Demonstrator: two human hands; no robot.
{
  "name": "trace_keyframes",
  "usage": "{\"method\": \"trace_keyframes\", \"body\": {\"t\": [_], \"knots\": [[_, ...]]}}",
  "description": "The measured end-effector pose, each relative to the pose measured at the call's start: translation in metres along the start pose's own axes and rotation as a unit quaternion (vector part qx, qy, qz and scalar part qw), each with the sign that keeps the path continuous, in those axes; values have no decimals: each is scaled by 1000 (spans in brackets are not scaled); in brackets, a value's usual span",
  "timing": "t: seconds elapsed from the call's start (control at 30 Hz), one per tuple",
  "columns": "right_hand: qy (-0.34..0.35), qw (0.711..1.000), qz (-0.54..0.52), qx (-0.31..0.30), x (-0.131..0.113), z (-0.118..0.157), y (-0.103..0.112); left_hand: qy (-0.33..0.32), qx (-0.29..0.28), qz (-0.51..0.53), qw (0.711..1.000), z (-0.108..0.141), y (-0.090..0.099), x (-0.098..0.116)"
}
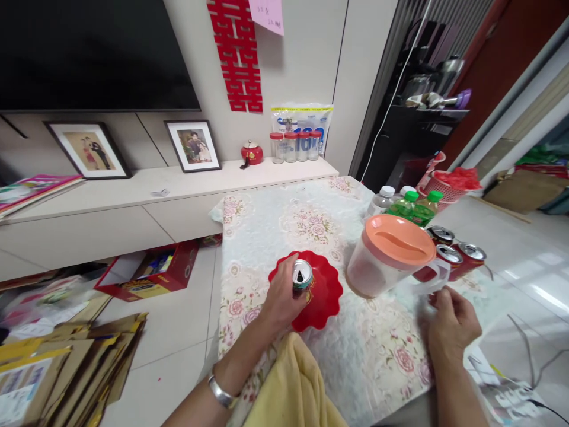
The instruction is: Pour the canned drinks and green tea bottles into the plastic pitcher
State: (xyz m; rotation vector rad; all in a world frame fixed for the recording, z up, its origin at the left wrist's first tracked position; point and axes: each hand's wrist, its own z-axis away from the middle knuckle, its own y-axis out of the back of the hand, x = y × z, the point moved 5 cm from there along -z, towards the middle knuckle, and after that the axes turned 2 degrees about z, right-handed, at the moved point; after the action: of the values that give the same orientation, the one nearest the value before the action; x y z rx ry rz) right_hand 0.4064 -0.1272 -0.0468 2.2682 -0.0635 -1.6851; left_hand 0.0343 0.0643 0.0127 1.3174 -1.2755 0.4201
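My left hand (284, 296) is wrapped around the side of a drink can (302, 274). The can stands upright over a red scalloped plate (326, 296), and its top opening shows dark. At the right side of the table my right hand (453, 326) has its fingers curled together, slightly blurred. It is just below the handle of a translucent pitcher (368, 267) with an orange lid; whether it touches the handle, or holds anything small, I cannot make out. A yellow cloth (293, 385) lies at the near edge, between my arms.
Behind the pitcher stand green-capped bottles (427, 207), a clear bottle (380, 201) and several red cans (469, 258). A floral tablecloth (311, 228) covers the table. Several jars (290, 148) line the white cabinet (146, 198). Flattened cardboard (89, 362) lies on the floor at left.
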Motion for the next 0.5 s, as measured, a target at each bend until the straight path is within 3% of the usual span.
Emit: {"method": "trace_keyframes", "body": {"t": [0.13, 0.23, 0.37, 0.5], "knots": [[15, 981, -181, -70, -23, 36, -9, 9, -83, -51, 995, -12, 17, 3], [41, 958, -263, -105, -50, 50, -13, 28, -109, -75, 991, -17, 25, 4], [59, 945, -299, -120, -81, 42, -19, 35, -91, -58, 994, -17, 28, 1], [60, 945, -300, -118, -98, 25, -28, 38, -48, -14, 998, -13, 25, -3]]}}
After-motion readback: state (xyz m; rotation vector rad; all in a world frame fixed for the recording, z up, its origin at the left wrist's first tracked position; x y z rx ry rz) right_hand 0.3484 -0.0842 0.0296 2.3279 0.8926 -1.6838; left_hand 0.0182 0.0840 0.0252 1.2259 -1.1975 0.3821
